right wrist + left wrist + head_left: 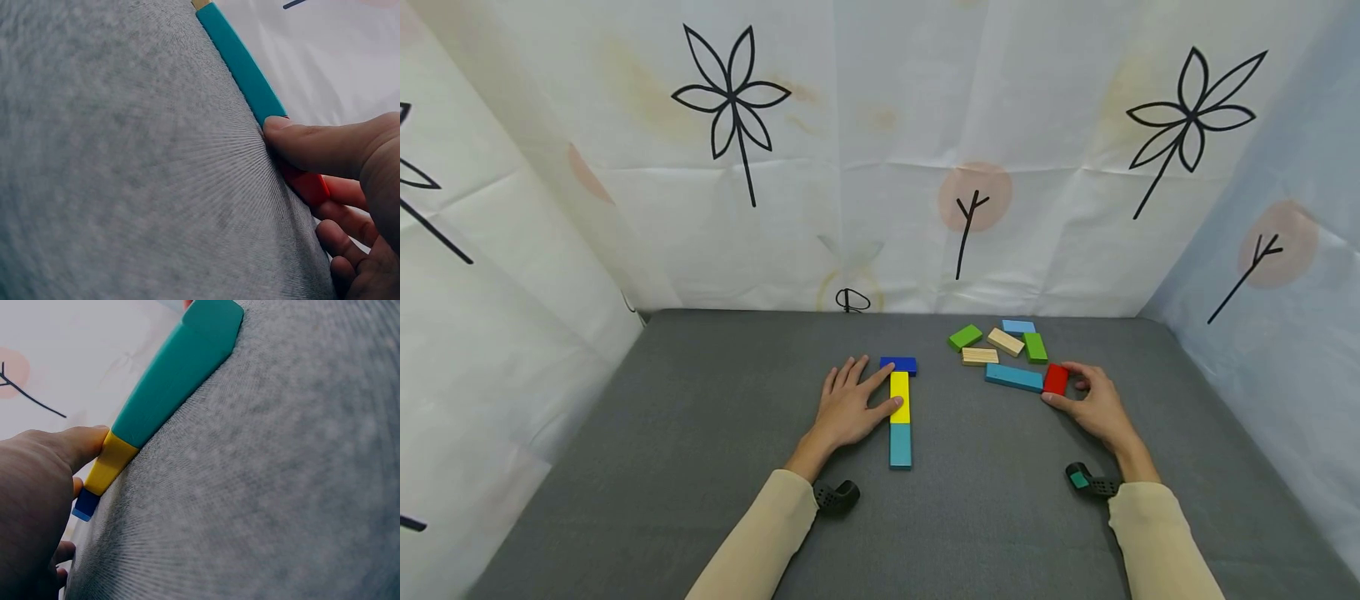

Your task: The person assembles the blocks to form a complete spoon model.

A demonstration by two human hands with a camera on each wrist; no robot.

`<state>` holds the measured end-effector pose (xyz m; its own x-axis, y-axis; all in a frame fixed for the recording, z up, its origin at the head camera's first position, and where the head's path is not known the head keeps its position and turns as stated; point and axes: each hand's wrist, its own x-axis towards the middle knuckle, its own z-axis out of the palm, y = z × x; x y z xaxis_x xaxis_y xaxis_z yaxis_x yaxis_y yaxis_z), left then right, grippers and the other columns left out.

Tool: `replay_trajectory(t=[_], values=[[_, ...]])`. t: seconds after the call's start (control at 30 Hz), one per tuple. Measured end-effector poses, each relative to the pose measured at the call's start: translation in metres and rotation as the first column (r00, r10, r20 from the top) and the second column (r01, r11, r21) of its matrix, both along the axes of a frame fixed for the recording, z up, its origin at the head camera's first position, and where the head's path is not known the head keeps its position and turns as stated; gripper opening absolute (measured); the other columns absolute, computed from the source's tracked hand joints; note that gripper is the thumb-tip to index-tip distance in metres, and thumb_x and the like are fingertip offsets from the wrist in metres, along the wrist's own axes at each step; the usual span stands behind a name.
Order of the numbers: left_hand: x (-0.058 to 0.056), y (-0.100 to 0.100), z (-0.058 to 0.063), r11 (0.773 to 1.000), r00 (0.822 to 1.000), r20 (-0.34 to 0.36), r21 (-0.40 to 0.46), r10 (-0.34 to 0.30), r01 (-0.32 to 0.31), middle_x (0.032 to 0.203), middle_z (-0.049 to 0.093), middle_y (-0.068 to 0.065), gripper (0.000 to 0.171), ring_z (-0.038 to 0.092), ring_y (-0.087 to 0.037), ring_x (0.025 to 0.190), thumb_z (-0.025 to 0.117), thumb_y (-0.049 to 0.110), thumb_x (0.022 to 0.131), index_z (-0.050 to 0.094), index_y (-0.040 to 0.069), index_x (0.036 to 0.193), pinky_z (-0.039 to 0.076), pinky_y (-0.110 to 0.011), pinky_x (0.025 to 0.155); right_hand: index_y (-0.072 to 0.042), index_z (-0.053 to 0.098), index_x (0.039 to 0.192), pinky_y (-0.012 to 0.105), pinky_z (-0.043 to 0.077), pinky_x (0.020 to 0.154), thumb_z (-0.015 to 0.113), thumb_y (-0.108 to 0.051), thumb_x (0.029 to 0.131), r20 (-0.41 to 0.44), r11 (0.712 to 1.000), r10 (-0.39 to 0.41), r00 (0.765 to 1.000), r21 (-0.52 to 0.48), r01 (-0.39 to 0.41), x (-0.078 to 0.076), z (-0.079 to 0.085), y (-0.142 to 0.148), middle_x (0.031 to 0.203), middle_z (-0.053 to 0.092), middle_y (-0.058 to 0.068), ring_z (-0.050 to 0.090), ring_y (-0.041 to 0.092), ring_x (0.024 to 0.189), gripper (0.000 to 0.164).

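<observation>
In the head view a dark blue block (905, 365) lies crosswise at the top of a yellow block (899, 392), with a teal block (900, 446) below it in line. My left hand (847, 414) lies spread at their left, its thumb tip on the yellow block and index fingertip at the dark blue one. A red block (1056, 379) sits between the thumb and fingers of my right hand (1097, 407), which pinches it at the end of a long blue block (1014, 377). The right wrist view shows the thumb (312, 145) covering part of the red block.
Behind the long blue block lie two green blocks (965, 337), two wooden blocks (980, 357) and a light blue block (1018, 327). All rest on a grey cloth-covered table (737, 375). A white patterned curtain (880, 125) stands at the back and both sides.
</observation>
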<state>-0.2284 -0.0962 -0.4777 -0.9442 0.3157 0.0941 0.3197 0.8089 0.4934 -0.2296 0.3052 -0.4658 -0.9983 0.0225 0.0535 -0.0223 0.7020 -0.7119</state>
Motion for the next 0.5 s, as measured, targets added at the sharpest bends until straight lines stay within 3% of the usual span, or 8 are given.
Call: replay_trajectory(t=[0.27, 0.5], values=[[0.002, 0.0, 0.001, 1.0, 1.0, 0.001, 0.012, -0.006, 0.006, 0.164, 0.026, -0.018, 0.065, 0.014, -0.038, 0.153, 0.054, 0.056, 0.1, 0.042, 0.027, 0.157, 0.003, -0.059, 0.121, 0.009, 0.045, 0.145, 0.055, 0.042, 0.092, 0.08, -0.026, 0.09, -0.015, 0.999, -0.032, 0.999, -0.011, 0.032, 0.002, 0.001, -0.001, 0.137, 0.04, 0.032, 0.044, 0.046, 0.118, 0.074], [0.001, 0.0, 0.001, 1.0, 1.0, -0.007, 0.015, 0.001, -0.001, 0.164, 0.027, -0.018, 0.065, 0.015, -0.039, 0.153, 0.054, 0.056, 0.1, 0.043, 0.026, 0.157, 0.005, -0.06, 0.121, 0.005, 0.049, 0.144, 0.045, 0.044, 0.08, 0.08, -0.027, 0.09, -0.077, 0.999, -0.045, 0.996, -0.024, 0.043, 0.003, 0.016, -0.006, 0.135, 0.043, 0.029, 0.045, 0.044, 0.115, 0.07]])
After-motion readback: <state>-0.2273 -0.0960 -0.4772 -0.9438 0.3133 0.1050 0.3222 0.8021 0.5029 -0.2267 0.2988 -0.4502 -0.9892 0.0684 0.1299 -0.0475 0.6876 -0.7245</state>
